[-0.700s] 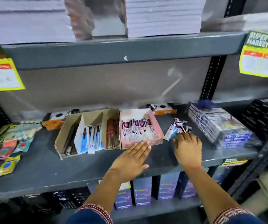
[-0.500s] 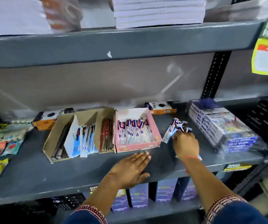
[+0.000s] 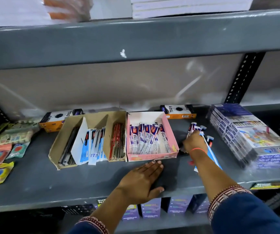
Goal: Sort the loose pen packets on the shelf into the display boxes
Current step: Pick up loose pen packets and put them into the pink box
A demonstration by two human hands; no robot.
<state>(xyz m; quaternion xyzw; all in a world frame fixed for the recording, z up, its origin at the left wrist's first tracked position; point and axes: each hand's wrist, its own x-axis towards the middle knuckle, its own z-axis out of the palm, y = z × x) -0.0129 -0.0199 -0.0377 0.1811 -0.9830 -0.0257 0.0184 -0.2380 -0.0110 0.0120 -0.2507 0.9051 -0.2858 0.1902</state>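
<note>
A bunch of loose pen packets [image 3: 198, 130] lies on the grey shelf [image 3: 34, 179] just right of the pink display box [image 3: 154, 156]. My right hand [image 3: 192, 142] is closed around this bunch, with blue-and-white packets sticking out past my wrist. The pink box holds several white, red and purple packets. Left of it stands a brown cardboard display box [image 3: 65, 137] with dividers, holding dark pens, blue-and-white packets and red packets. My left hand [image 3: 144, 180] rests flat and open on the shelf in front of the pink box.
A wrapped stack of colour-pen boxes [image 3: 247, 132] stands at the right. Two black-and-orange cartons [image 3: 60, 117] lie behind the display boxes. Small carded packs [image 3: 2, 149] are scattered at the left. Paper stacks [image 3: 186, 5] sit on the shelf above; purple boxes [image 3: 151, 208] stand below.
My right hand has curled from lying flat over the loose packets to gripping the bunch, shifting a little left toward the pink box. My left hand stays flat on the shelf.
</note>
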